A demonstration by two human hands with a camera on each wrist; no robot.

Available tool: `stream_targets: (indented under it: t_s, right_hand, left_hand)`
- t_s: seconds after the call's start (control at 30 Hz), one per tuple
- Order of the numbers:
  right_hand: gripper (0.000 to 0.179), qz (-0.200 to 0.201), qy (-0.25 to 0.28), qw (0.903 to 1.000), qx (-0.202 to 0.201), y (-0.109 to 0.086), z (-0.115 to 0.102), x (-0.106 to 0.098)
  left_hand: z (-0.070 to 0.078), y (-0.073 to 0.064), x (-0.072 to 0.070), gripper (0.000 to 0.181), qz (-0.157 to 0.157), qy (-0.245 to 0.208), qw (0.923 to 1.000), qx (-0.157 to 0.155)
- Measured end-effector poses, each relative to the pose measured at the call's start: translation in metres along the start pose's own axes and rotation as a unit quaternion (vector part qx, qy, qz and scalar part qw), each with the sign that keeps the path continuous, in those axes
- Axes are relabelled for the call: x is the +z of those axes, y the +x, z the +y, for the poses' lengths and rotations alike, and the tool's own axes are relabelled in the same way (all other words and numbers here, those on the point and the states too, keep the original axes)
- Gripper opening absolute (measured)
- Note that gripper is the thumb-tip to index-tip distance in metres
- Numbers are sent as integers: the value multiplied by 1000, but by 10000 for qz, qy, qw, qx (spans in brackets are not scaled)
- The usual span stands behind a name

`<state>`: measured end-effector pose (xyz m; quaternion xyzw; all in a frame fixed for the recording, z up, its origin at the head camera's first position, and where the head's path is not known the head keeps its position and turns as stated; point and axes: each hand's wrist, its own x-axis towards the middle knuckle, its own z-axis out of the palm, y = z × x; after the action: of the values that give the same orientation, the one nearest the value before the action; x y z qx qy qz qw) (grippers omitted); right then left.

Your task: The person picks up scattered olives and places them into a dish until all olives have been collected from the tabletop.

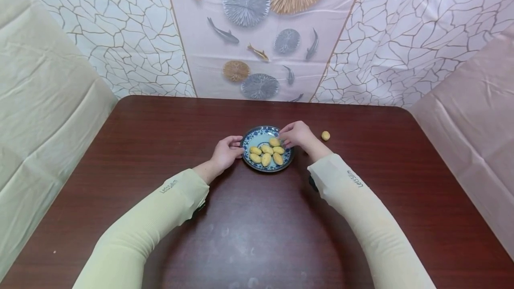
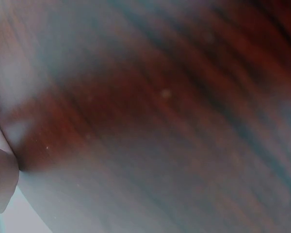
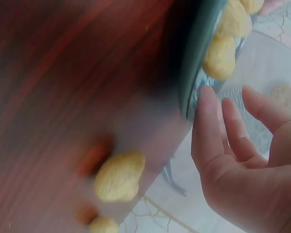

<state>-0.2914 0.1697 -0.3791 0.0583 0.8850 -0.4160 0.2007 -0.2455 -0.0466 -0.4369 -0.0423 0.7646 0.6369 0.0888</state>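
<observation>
A round plate [image 1: 246, 142] with a blue-and-white patterned rim stands on the table, holding several small yellow, lumpy, potato-like pieces [image 1: 266, 159]. My left hand [image 1: 225, 151] grips the plate's left rim with thumb and fingers; the left wrist view catches only a bit of that hand [image 2: 2, 177] at its edge. Over the plate's upper right rim is my right hand [image 1: 297, 135]. In the right wrist view this hand [image 3: 247, 155] has its fingers spread apart, holding nothing, fingertips close to the rim. Whether they touch it I cannot tell.
One yellow piece [image 1: 325, 135] lies on the dark red-brown table [image 1: 241, 226], right of the plate. The right wrist view has two loose pieces, a nearer one [image 3: 120, 177] and another [image 3: 104, 225] cut by the frame. Patterned cloth [image 1: 128, 26] hangs behind the table.
</observation>
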Motion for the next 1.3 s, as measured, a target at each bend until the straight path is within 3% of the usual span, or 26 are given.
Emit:
stream_targets:
  t_s: [0.33, 0.73, 1.3]
  right_hand:
    - [35, 200, 762, 9969, -49, -3, 11, -31]
    - [40, 487, 1136, 9923, 10, -9, 37, -63]
    - [38, 1361, 1585, 9765, 528, -7, 63, -86]
  left_hand:
    - [1, -1, -1, 43, -65, -8, 10000, 39]
    - [0, -1, -1, 42, -58, -26, 10000, 8]
    - [-3, 2, -2, 43, -93, -50, 9999, 18]
